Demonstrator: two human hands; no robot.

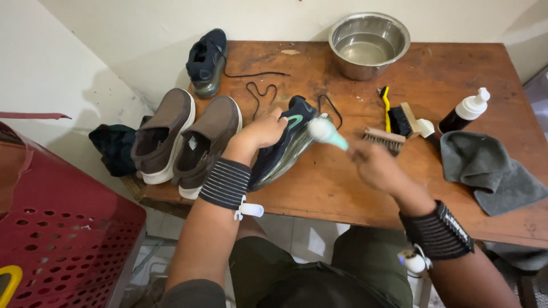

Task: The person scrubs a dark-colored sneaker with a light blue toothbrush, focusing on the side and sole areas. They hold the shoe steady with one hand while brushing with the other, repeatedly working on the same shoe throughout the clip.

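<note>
Left hand (264,132), wrist bent, fingers grasping the dark navy sneaker with green logo (283,149) lying on the wooden surface (342,182); blurred right hand (374,165) clenched around a pale teal brush (326,132) at the shoe.

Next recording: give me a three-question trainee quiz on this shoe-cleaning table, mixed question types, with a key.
1. True or false: the left hand rests on the dark sneaker lying on the table.
2. What does the right hand hold? A) steel bowl B) pale green brush C) grey cloth
3. How many brown shoes stand at the table's left end?

Key: 1 true. 2 B, the pale green brush, blurred. 3 two.
</note>
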